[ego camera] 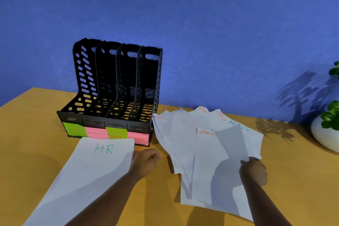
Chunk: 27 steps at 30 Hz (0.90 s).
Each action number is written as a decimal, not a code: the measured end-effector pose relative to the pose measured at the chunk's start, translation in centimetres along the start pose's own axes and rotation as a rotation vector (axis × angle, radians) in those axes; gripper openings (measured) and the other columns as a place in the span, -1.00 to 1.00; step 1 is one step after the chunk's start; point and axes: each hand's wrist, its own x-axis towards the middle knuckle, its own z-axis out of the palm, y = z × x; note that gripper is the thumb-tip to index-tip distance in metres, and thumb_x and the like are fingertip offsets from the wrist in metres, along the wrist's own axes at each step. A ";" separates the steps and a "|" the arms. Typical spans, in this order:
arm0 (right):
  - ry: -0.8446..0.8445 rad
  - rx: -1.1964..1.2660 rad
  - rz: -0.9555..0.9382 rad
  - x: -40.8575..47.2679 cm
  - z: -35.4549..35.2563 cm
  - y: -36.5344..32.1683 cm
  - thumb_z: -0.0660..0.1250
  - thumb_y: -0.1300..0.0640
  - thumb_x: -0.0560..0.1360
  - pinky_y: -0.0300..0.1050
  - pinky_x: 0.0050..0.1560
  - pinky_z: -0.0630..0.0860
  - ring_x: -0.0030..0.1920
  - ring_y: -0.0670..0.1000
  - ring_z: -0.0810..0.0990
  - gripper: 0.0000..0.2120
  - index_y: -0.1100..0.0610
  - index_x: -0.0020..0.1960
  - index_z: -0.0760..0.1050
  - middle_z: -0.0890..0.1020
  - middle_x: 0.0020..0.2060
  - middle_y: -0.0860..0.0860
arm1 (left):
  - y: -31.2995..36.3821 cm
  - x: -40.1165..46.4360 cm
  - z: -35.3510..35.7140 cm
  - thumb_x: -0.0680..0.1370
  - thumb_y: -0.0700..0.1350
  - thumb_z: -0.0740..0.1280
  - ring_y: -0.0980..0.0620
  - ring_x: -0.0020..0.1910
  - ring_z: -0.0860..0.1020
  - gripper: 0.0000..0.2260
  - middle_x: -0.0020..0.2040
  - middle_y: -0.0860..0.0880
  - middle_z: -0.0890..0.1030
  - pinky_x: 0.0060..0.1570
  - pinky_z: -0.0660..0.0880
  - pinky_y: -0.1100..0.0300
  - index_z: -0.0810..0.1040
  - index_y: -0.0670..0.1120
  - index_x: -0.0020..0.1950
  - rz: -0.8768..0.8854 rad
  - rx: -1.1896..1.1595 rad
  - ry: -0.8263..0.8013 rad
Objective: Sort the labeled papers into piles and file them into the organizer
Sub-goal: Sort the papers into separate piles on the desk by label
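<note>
The right hand [254, 170] grips fanned papers [211, 152] beside the black organizer [110, 97]; the left hand [145, 161] touches the HR sheet [88, 174].

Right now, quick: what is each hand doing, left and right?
Left hand: fingers curled, at the right edge of the HR sheet; whether it grips the sheet cannot be told.
Right hand: holds the fanned papers at their right edge.
</note>
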 end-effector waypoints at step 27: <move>-0.386 0.575 0.290 4.1 4.9 -5.0 0.28 0.07 0.53 0.11 0.31 0.41 0.30 0.25 0.42 -0.63 0.27 0.24 0.46 0.47 0.29 0.16 | -1.0 0.4 -0.1 0.52 -0.17 0.33 0.04 -0.37 0.45 -0.94 -0.30 -0.07 0.46 -0.40 0.48 0.27 0.49 -0.09 -0.14 -0.589 -0.129 -0.156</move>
